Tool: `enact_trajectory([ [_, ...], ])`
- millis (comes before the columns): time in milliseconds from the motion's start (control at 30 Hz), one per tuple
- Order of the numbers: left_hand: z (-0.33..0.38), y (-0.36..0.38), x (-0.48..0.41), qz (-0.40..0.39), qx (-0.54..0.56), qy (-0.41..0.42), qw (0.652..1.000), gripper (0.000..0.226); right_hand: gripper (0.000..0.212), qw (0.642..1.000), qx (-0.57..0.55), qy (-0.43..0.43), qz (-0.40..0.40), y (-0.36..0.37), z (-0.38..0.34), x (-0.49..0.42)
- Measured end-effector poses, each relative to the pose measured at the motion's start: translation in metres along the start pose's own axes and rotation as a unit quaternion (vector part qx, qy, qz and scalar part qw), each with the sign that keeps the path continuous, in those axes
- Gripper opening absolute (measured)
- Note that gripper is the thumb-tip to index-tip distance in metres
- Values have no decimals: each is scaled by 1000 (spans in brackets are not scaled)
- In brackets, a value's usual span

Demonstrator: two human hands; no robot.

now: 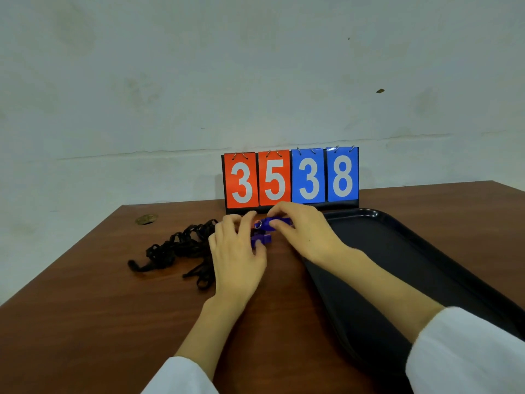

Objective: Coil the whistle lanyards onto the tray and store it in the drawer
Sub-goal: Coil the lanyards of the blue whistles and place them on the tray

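Our right hand (301,231) pinches one blue whistle (270,223); our left hand (235,254), fingers loosely spread, rests by the second whistle (261,239) on the tabletop (85,322). Tangled black lanyards (181,247) lie left, one tray (412,251) right.

Lanyards (181,248) left of tray (397,251), scoreboard (289,179) behind.
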State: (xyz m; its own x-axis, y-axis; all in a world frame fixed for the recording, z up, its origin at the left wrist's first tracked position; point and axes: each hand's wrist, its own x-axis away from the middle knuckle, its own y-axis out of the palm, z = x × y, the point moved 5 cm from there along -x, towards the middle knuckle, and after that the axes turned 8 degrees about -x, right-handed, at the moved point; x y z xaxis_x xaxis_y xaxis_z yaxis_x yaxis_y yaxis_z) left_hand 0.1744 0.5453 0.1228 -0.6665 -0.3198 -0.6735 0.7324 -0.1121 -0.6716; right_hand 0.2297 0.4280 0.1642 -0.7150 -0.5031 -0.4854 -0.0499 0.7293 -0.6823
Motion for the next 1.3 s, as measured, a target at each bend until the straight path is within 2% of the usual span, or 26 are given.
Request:
enact_trajectory([
  [100, 11, -4, 2, 41, -1, 46, 998, 27, 22, 998, -54, -4, 41, -17, -12, 19],
  [167, 10, -7, 2, 44, -14, 49, 998, 15, 25, 991, -110, 31, 64, -25, -12, 30],
  [300, 10, -11, 0, 15, -41, 59, 997, 18, 30, 960, -233, 129, 82, -35, 1, 44],
  [367, 2, -8, -2, 0, -2, 15, 1000, 15, 31, 922, -332, 191, 63, -37, 7, 46],
  [433, -11, -9, -5, -14, 118, -93, 989, 15, 28, 862, -446, 234, 66, -42, 16, 50],
  [500, -25, -10, -8, -11, 263, -216, 940, 16, 28, 809, -518, 262, 96, -52, 28, 54],
  [567, -33, -15, -12, 3, 333, -278, 901, 16, 27, 756, -567, 294, 144, -58, 42, 58],
  [633, -36, -21, -18, 4, 380, -290, 879, 11, 23, 707, -594, 333, 192, -57, 52, 63],
  [700, -36, -26, -21, -11, 438, -287, 852, 19, 23, 673, -603, 362, 229, -54, 60, 67],
  [767, -39, -34, -24, -12, 500, -290, 816, 25, 26, 630, -627, 375, 263, -53, 68, 70],
  [867, -43, -45, -29, -3, 574, -301, 762, 20, 30, 558, -672, 386, 296, -54, 78, 72],
  [933, -39, -44, -28, -21, 586, -306, 750, 16, 32, 535, -694, 385, 288, -53, 79, 71],
  [1000, -31, -37, -25, -72, 607, -312, 728, 13, 34, 520, -715, 377, 278, -52, 76, 69],
  [1067, -26, -27, -19, -114, 641, -345, 677, 14, 35, 495, -736, 366, 282, -56, 75, 68],
  [1167, -32, -17, -11, -101, 676, -428, 592, 11, 37, 426, -778, 334, 320, -71, 78, 68],
  [1233, -37, -12, -8, -92, 673, -461, 572, 11, 37, 385, -799, 316, 336, -76, 82, 69],
  [1300, -41, -9, -6, -86, 685, -478, 543, 16, 39, 371, -802, 325, 337, -72, 88, 70],
])
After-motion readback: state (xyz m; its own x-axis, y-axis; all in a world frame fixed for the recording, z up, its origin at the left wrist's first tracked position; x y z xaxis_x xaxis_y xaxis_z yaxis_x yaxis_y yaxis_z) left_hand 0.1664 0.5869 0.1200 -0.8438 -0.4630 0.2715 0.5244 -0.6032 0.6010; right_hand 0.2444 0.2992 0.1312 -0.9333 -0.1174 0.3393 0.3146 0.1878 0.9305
